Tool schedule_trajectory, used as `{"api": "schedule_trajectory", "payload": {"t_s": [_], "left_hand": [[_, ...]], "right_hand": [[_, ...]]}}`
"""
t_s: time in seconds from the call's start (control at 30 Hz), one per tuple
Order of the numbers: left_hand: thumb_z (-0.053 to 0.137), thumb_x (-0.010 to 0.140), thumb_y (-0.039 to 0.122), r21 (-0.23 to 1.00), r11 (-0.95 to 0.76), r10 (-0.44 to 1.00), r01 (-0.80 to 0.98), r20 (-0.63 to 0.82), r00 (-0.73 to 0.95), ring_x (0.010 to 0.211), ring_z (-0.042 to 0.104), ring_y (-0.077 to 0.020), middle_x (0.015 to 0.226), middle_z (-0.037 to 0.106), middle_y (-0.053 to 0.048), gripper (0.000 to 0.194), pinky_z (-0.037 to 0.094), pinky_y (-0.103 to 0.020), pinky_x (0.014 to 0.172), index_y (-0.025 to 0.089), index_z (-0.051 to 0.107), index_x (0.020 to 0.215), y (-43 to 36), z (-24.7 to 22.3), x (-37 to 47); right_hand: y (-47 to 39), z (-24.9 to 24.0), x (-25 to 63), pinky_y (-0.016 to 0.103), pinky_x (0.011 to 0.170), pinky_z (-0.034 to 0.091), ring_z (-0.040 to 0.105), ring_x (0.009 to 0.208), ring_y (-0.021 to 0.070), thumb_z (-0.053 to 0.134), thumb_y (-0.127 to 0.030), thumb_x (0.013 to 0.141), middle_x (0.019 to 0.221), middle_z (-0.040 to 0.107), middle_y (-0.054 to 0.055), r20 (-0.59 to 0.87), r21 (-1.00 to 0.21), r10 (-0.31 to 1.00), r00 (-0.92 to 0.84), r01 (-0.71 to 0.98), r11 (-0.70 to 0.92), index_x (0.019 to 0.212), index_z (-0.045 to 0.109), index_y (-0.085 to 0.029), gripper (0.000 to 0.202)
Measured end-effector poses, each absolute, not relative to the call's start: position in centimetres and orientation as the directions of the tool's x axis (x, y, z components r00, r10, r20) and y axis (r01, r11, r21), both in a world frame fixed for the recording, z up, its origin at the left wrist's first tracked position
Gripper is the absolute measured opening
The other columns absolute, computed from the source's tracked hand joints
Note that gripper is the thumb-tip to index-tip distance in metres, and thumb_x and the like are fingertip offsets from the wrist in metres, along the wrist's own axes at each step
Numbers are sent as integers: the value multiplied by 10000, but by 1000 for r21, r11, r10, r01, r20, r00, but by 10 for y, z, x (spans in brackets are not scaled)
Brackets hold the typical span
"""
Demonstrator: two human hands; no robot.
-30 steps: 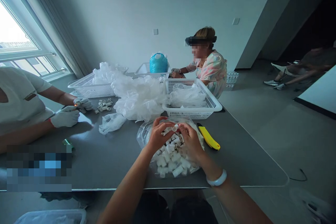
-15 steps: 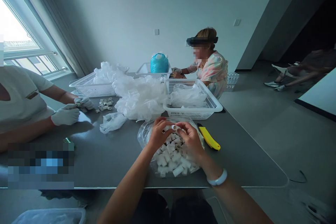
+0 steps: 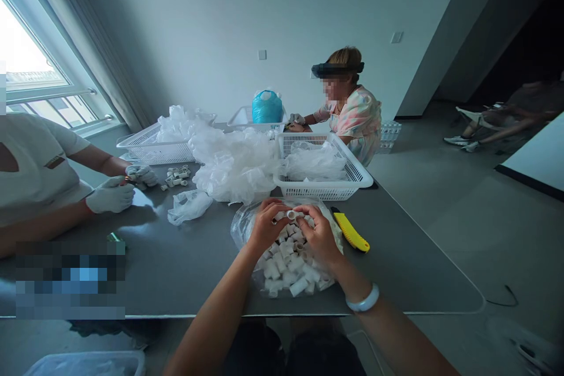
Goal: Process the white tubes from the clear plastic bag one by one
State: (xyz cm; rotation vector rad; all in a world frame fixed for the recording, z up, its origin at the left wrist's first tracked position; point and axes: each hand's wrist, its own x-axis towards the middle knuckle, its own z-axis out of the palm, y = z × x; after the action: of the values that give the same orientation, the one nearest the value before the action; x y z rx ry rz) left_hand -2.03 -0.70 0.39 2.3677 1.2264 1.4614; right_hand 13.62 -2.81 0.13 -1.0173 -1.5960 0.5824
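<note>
Between the fingertips of my left hand (image 3: 267, 226) and my right hand (image 3: 318, 232) I hold one white plastic pipe fitting (image 3: 291, 215), its round opening turned towards me. Both hands are closed on it, thumbs and forefingers meeting at its sides. Right below lies a heap of similar white pipe fittings (image 3: 286, 261), on and in a clear plastic bag (image 3: 241, 224) spread on the dark table. A yellow-handled utility knife (image 3: 351, 232) rests just right of my right hand, apart from it.
Beyond my hands stand a white basket (image 3: 324, 188) of plastic film and a pile of thin bags (image 3: 238, 158). At left, a co-worker's gloved hands (image 3: 110, 194) are near a few fittings (image 3: 177, 176). Another person (image 3: 355, 117) sits behind the baskets, near a blue bag (image 3: 267, 107).
The fitting between my fingers has turned slightly, so its opening faces me more. My hands stay almost in place. The left co-worker's gloved fingers have shifted a little.
</note>
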Motion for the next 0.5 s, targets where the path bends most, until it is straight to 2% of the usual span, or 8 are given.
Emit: {"api": "schedule_trajectory", "payload": {"t_s": [0.27, 0.5], "left_hand": [[625, 791, 269, 477, -667, 682, 573, 700, 212, 929, 605, -170, 853, 680, -30, 120, 513, -294, 804, 234, 670, 897, -6, 2, -20], [609, 800, 252, 477, -667, 684, 573, 697, 216, 932, 612, -167, 864, 683, -32, 121, 520, -299, 797, 230, 670, 902, -6, 2, -21]], "right_hand": [[-28, 1, 136, 375, 807, 485, 575, 929, 212, 472, -268, 834, 933, 601, 49, 568, -745, 821, -59, 386, 544, 944, 556, -242, 140], [-30, 5, 137, 399, 834, 454, 539, 963, 222, 453, -265, 855, 954, 588, 49, 677, -630, 732, -71, 458, 627, 921, 534, -260, 105]]}}
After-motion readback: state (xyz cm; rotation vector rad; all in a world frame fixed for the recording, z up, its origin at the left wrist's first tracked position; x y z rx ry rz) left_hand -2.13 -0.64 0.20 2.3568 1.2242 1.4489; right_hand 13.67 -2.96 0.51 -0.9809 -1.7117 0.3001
